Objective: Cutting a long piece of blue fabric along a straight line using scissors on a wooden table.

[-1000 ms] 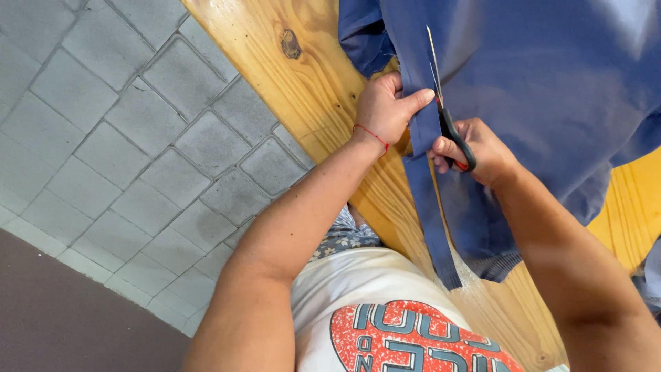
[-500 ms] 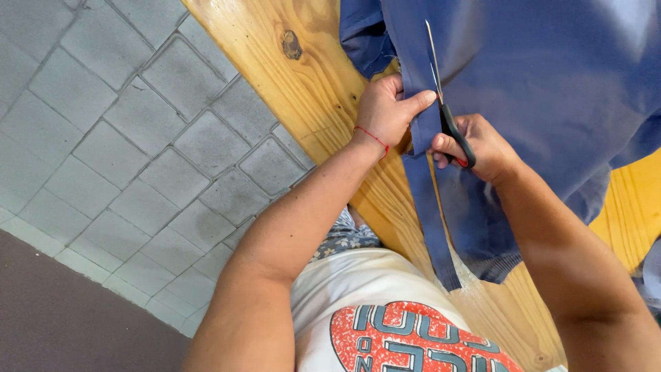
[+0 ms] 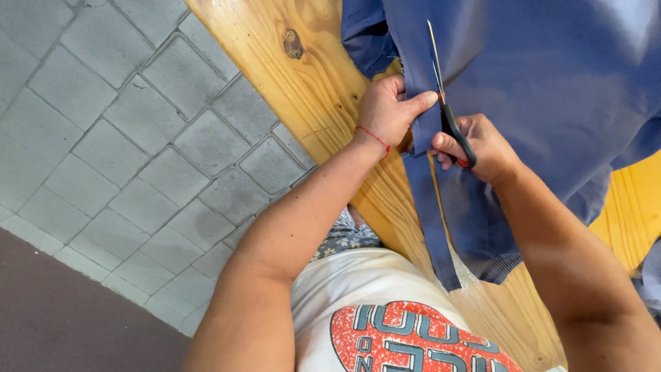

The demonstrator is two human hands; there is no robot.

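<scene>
A person cuts a strip from blue cloth (image 3: 551, 89) spread on a wooden table (image 3: 275, 62): the right hand (image 3: 482, 145) grips black-handled scissors (image 3: 444, 103), blades nearly together, while the left hand (image 3: 389, 110) pinches the freed strip (image 3: 427, 213). The next snip seemingly needs the blades reopened along the line. The table's edge lies just beside the left wrist, with open paved floor (image 3: 124, 138) beyond.

Matt blue cloth (image 3: 551, 89), glossy varnished wood table (image 3: 303, 89)

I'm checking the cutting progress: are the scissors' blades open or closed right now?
Nearly closed: the scissors show as one thin line on the blue fabric, gripped by the right hand.
</scene>
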